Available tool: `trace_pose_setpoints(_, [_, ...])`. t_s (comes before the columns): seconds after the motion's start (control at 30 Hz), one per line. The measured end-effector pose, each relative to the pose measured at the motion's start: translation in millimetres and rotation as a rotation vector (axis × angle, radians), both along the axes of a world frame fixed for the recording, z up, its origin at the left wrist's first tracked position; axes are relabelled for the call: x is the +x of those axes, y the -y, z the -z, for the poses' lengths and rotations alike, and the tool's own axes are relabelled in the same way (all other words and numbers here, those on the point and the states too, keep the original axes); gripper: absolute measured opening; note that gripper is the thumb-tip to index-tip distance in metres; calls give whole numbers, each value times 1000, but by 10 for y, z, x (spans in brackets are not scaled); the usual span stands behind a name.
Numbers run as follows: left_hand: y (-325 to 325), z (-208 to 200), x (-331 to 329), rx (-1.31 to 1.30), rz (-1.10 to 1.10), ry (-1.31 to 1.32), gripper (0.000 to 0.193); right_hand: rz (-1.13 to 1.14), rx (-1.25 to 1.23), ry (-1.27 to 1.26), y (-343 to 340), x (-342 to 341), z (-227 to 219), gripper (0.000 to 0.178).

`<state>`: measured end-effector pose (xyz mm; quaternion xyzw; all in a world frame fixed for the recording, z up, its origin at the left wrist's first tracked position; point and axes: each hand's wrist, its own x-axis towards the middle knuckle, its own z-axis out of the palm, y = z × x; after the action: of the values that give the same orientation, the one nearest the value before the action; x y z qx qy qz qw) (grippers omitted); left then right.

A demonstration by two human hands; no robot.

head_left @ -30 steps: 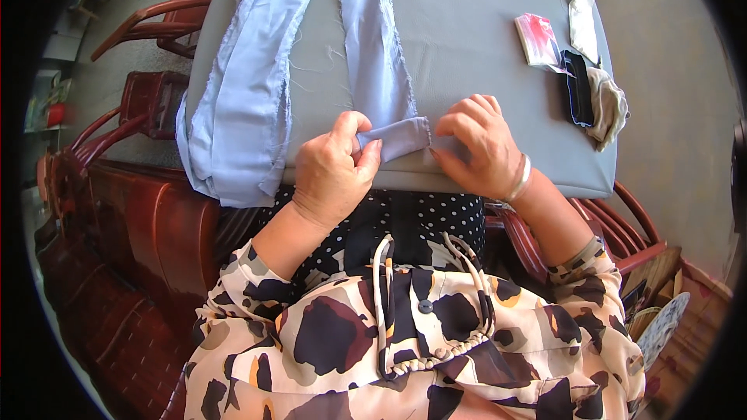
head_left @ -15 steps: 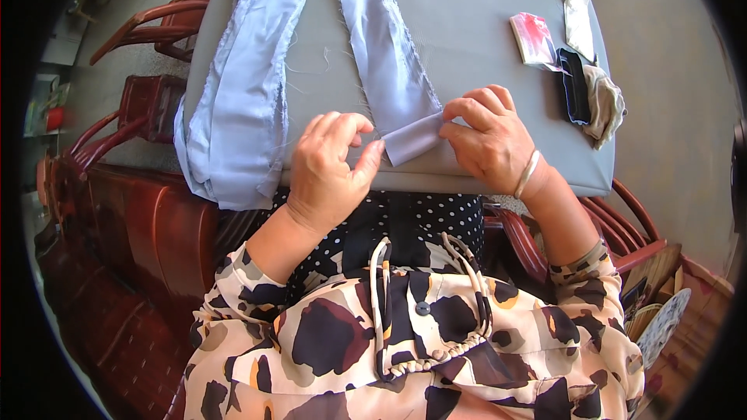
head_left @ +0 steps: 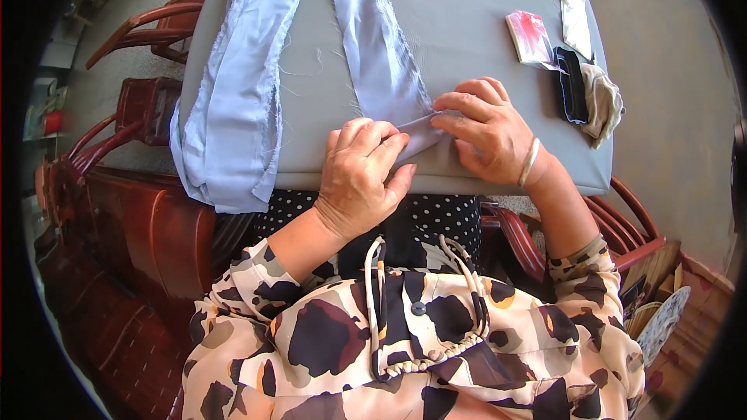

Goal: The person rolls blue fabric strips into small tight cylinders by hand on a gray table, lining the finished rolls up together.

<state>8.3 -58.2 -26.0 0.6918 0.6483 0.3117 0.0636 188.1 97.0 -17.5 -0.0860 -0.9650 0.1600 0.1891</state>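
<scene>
A long pale blue-grey fabric strip point(head_left: 381, 47) with frayed edges runs toward me down the table. Its near end is folded over into a flap between my hands. My left hand point(head_left: 362, 175) has its curled fingers pressed on the left side of the fold, with the thumb just below. At the fold's right side, my right hand point(head_left: 486, 132) pinches the fabric between thumb and fingers; a pale bangle circles that wrist. Parts of the fold are hidden under my fingers. To the left lies a longer, layered stretch of the same fabric point(head_left: 241, 101), hanging past the table's near edge.
The grey covered table point(head_left: 467, 23) has loose threads on it. At its right lie a pink-and-white packet point(head_left: 531, 37), a white cloth piece point(head_left: 574, 19), a black strap-like item point(head_left: 572, 85) and a beige cloth bundle point(head_left: 601, 105). Reddish wooden chairs point(head_left: 148, 113) stand around.
My left hand has moved right and closed onto the fold, which now lies more covered by fingers. My right hand has shifted slightly up and left, still pinching the fabric.
</scene>
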Motion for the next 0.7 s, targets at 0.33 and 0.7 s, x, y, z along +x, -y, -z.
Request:
trace_pose_setpoints(0.33, [-77,47,-7,81,5,-39,22,-103,-66,-72,-57,19,37,15])
trace_pose_setpoints(0.7, [-17,-8,-108,47,72,124,9,-44,-336,50,0,96,-86,5])
